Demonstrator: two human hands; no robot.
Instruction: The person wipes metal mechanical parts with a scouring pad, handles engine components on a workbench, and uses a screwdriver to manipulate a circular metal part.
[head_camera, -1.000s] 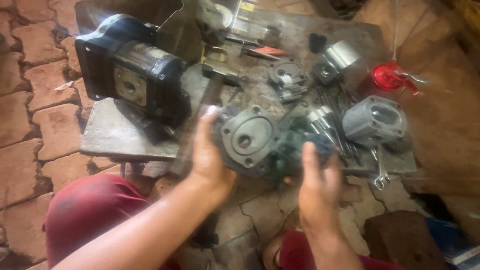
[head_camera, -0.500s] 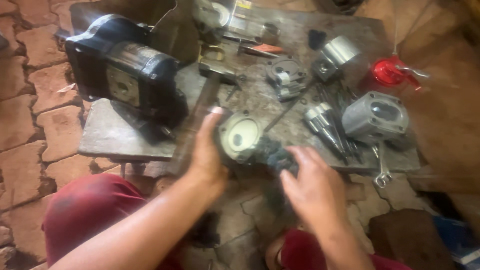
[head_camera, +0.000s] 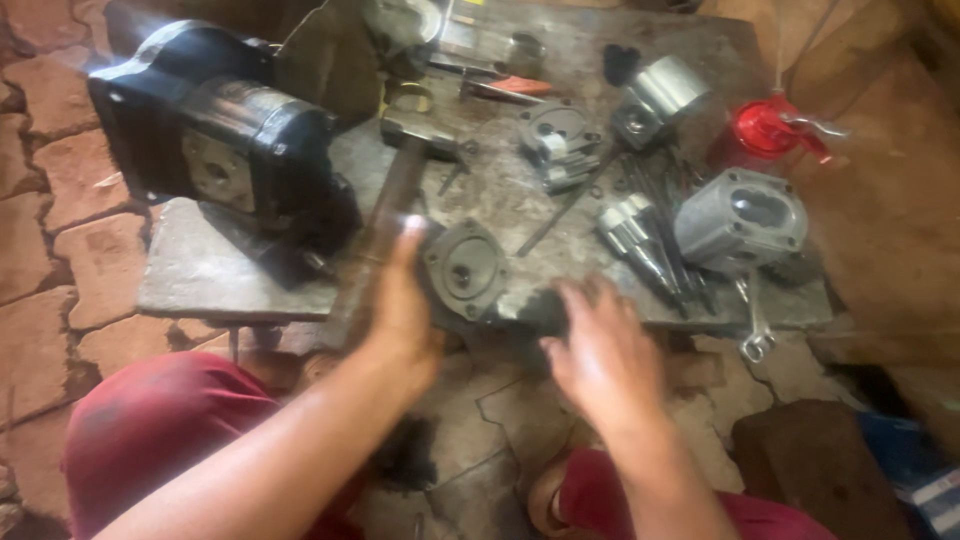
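Far left on the low metal work table (head_camera: 200, 275) sits a big black pump body (head_camera: 225, 150), overhanging near the edge; a knock could tip it off. A hammer (head_camera: 405, 160) lies just right of it, handle pointing toward the person, easy to catch with a forearm. Left hand (head_camera: 405, 310) grips the side of the round grey pump cover (head_camera: 462, 272), held at the table's front edge; right hand (head_camera: 595, 350) is closed over a dark part (head_camera: 535, 310) joined to the cover, blurred, so grip detail can't be told. Greasy-looking metal could slip and drop onto the legs below. Further right, loose gear shafts (head_camera: 630, 235), a grey housing (head_camera: 740, 215), a spanner (head_camera: 755, 330) hanging off the edge, and a red oil can (head_camera: 765, 130) could get swept off.
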